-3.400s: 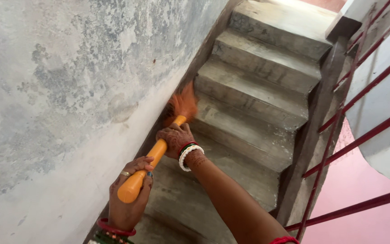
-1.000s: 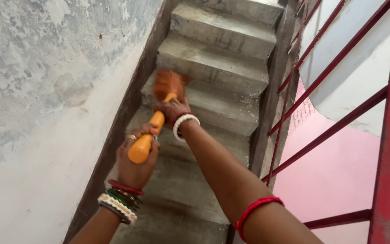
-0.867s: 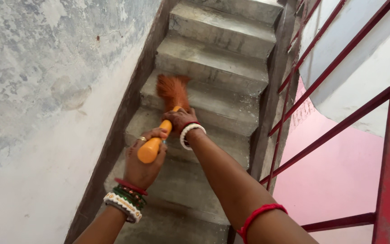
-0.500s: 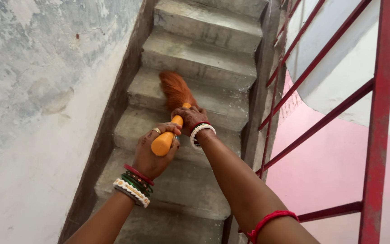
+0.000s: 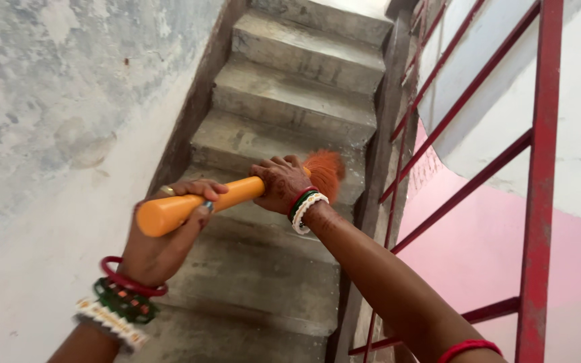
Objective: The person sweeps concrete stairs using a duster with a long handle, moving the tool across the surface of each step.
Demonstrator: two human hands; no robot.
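At centre frame, a broom (image 5: 237,196) lies slanted from lower left to upper right across a concrete stair (image 5: 284,107). Its orange handle (image 5: 189,205) is smooth and rounded at the butt; its rust-coloured bristles (image 5: 324,171) fan out just right of centre, over the tread beside the stair's right edge. Whether the bristles touch the tread cannot be told.

Left hand (image 5: 163,235), lower left of centre: fingers curled around the butt end of the handle, clamped on it. A ring shows on one finger, and red, green and pale bangles (image 5: 119,302) circle the wrist.

Right hand (image 5: 280,185), at centre: closed over the handle just behind the bristles, knuckles upward. A red, green and white band of bangles (image 5: 306,210) sits at the wrist, and the forearm runs down to the lower right, where a red bangle (image 5: 469,348) shows at the bottom edge.

Stair: grey, worn steps climbing toward the top of the frame, darker along the left margin.

Wall (image 5: 55,121), left side: mottled grey and white plaster, patchy and peeling.

Railing (image 5: 539,168), right side: red metal, with a thick post at far right and thinner bars slanting up beside the steps. Beyond it, a pink floor (image 5: 479,235) appears at lower right and a white wall surface above.
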